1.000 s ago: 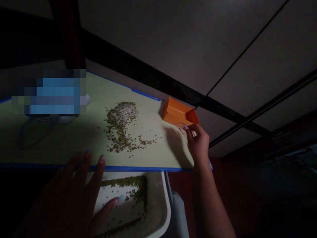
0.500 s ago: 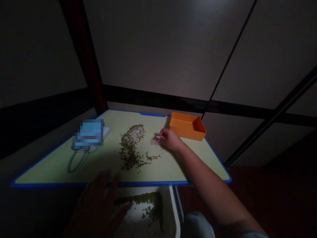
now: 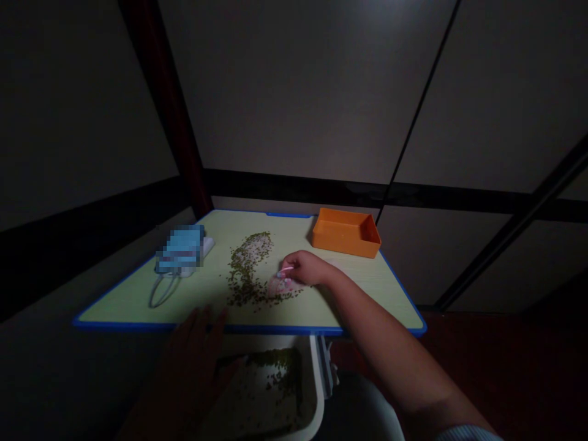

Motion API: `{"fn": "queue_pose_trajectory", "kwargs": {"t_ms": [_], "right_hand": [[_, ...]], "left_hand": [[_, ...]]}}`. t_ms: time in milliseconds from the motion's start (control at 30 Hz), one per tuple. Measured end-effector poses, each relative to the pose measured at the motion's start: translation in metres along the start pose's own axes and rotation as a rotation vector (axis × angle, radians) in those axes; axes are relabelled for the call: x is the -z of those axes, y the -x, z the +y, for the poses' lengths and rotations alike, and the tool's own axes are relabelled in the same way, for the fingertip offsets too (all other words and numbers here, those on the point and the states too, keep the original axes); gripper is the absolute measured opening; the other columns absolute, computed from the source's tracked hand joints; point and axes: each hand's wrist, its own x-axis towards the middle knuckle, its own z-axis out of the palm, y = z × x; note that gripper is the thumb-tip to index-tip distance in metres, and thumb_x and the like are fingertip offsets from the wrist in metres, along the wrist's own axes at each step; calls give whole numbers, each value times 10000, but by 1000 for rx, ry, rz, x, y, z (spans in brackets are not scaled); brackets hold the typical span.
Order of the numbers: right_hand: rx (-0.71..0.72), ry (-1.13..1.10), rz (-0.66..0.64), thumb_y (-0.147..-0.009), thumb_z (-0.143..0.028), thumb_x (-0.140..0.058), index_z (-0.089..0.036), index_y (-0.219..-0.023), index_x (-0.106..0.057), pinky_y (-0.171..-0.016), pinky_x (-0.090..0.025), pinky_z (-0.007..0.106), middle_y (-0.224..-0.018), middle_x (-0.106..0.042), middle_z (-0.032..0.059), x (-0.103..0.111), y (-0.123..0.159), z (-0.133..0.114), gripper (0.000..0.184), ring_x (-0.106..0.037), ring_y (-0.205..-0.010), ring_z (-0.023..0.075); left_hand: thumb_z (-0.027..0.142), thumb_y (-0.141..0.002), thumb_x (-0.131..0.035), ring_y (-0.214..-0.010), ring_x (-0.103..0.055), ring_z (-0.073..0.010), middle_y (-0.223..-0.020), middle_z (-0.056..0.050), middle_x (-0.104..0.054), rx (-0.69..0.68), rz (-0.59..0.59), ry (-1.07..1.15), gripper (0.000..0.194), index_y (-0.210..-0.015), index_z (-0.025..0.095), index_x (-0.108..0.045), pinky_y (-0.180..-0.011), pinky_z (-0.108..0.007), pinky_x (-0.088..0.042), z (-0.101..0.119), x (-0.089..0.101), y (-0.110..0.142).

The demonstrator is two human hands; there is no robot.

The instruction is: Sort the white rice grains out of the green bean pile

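Note:
A pile of small green beans mixed with pale grains [image 3: 248, 269] is spread over the middle of a light table with a blue rim [image 3: 138, 294]. My right hand [image 3: 305, 269] is closed on a small clear scoop [image 3: 278, 283], which rests at the right edge of the pile. My left hand [image 3: 195, 361] lies open with fingers apart at the near table edge, over the rim of a white tray [image 3: 312, 398]. The tray sits below the table and holds more green beans. An orange box [image 3: 345, 231] stands at the table's back right corner.
A blurred blue object with a looping cord [image 3: 177, 257] lies on the left part of the table. A dark red post [image 3: 169, 116] rises behind the table. Dark wall rails run behind and to the right.
My right hand moved from beside the orange box to the bean pile with the scoop in it. The view tilted and pulled back. My left hand stayed at the near edge.

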Motion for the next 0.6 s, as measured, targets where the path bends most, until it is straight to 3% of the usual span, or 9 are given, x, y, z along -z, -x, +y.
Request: {"fn": "queue_pose_trajectory", "kwargs": {"t_ms": [167,300,600], "right_hand": [[-3,-137,-112,-728,-221,-639,-125,-709,-613,-489,-331,190,-606,-595,-32,8,7,-3,101,-458,-495,61],[-21,-278,-220,-685,-233,-670,-128,-704,-617,-535,-380,209,-633,-632,-10,25,18,-3,119,-518,-536,77],[-189,-171,-141,-628,-217,-715,-130,-626,-619,-528,-350,208,-534,-585,-38,57,39,-6,129,-472,-497,60]], "left_hand": [[644,-713,-457,-1209,-483,-377,-1275,-245,-522,-1,-7,-15,791,-1292,106,-423,-957,-495,-437,0,-2,2],[661,-712,-433,-1215,-480,-384,-1282,-254,-515,2,-17,-6,803,-1283,95,-433,-968,-501,-432,1,1,1],[689,-725,-368,-1235,-458,-404,-1292,-267,-505,30,-29,5,814,-1269,88,-447,-968,-532,-427,3,-2,0]]}}
